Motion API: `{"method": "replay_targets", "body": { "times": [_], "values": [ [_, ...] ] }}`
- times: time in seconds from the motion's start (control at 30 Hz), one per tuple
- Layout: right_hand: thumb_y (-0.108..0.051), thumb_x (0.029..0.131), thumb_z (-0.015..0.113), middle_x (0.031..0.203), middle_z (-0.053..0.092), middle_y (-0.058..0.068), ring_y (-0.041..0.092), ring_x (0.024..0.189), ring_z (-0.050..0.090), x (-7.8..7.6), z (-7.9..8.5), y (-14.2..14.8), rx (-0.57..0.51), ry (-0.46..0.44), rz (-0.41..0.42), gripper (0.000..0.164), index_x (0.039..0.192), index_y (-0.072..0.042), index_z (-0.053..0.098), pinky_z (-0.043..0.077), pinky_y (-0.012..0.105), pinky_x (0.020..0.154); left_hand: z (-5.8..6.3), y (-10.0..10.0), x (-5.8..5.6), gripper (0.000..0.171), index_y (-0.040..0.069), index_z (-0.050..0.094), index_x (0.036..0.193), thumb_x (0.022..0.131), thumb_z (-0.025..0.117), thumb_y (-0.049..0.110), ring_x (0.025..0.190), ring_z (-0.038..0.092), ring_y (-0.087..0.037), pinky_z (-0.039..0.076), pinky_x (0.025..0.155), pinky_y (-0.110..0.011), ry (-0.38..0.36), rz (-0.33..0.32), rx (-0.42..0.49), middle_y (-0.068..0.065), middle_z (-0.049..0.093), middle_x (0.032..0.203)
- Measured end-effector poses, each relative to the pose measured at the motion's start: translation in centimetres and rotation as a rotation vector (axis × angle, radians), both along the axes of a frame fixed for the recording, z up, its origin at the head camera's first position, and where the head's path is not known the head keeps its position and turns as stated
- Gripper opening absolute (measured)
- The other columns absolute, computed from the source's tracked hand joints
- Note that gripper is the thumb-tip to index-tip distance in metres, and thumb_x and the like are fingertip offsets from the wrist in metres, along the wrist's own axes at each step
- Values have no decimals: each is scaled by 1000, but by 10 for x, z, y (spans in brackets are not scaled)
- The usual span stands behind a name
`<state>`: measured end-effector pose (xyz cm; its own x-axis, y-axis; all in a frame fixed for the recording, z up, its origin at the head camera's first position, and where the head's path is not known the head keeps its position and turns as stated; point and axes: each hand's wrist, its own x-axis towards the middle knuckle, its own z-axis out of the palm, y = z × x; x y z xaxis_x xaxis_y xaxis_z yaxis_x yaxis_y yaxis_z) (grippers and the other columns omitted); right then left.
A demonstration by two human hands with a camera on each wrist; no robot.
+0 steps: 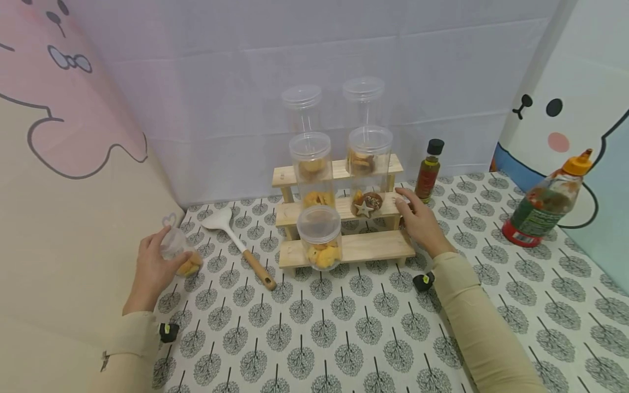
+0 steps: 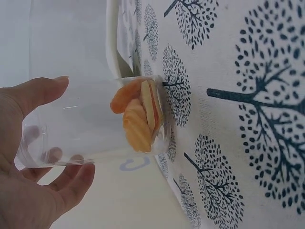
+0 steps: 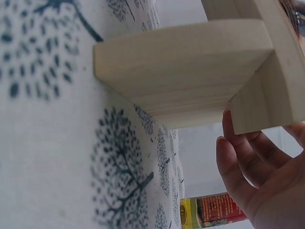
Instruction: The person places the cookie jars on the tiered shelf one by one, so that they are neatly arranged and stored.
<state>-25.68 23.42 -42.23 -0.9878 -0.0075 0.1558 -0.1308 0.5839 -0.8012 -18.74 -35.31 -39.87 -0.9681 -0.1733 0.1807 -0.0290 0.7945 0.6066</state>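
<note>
At the left, my left hand [image 1: 153,267] grips a clear lidded jar [image 1: 173,243] near its lid, thumb on one side and fingers on the other. Orange and yellow biscuits [image 2: 138,117] lie in the bottom of this jar, which is at the tabletop. My right hand [image 1: 421,224] holds the right end of the middle step of a three-step wooden rack [image 1: 368,246]. In the right wrist view, its fingertips touch the underside of the board [image 3: 257,107]. Several clear jars stand on the rack, including a front jar [image 1: 319,232] with yellow biscuits.
A white spatula [image 1: 236,237] with a wooden handle lies between the left jar and the rack. Behind my right hand stands a dark-capped bottle [image 1: 427,177]. Farther right is a sauce bottle [image 1: 540,210] with an orange cap. A tree-patterned cloth [image 1: 300,338] covers the table.
</note>
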Motion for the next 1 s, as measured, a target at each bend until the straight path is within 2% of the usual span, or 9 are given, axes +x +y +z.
{"method": "replay_targets", "body": {
  "times": [0.27, 0.5, 0.7, 0.9, 1.0],
  "values": [
    [-62, 102, 29, 120, 59, 21, 36, 100, 59, 2, 2, 0, 20, -9, 4, 62, 157, -33, 30, 49, 51, 80, 13, 11, 15, 89, 19, 25, 159, 88, 76, 37, 128, 39, -55, 36, 100, -74, 41, -5, 3, -29, 26, 154],
    [-64, 101, 28, 120, 60, 20, 35, 98, 60, 2, 1, 0, 23, -12, -2, 62, 156, -34, 31, 50, 49, 78, 28, 31, 29, 91, 20, 30, 158, 84, 80, 38, 120, 45, -49, 45, 93, -70, 76, -65, 3, -26, 32, 152],
    [-63, 101, 29, 119, 60, 20, 34, 96, 59, 3, 2, 1, 19, -16, -2, 62, 156, -35, 31, 49, 48, 78, 37, 56, 34, 88, 20, 37, 155, 82, 83, 35, 119, 48, -42, 49, 89, -63, 121, -156, -31, -22, 38, 148],
    [-62, 102, 30, 118, 61, 20, 35, 95, 62, 3, 4, 0, 17, -18, 2, 62, 157, -32, 31, 50, 49, 78, 39, 81, 38, 82, 12, 46, 149, 78, 87, 21, 113, 52, -33, 50, 86, -47, 221, -279, -87, -17, 47, 139],
    [-61, 102, 30, 122, 60, 22, 37, 96, 63, 3, 4, 0, 12, -19, 11, 62, 157, -32, 30, 51, 53, 81, 42, 94, 41, 81, 10, 49, 147, 76, 88, 16, 111, 53, -31, 52, 86, -48, 241, -335, -91, -16, 49, 135]
  ]
}}
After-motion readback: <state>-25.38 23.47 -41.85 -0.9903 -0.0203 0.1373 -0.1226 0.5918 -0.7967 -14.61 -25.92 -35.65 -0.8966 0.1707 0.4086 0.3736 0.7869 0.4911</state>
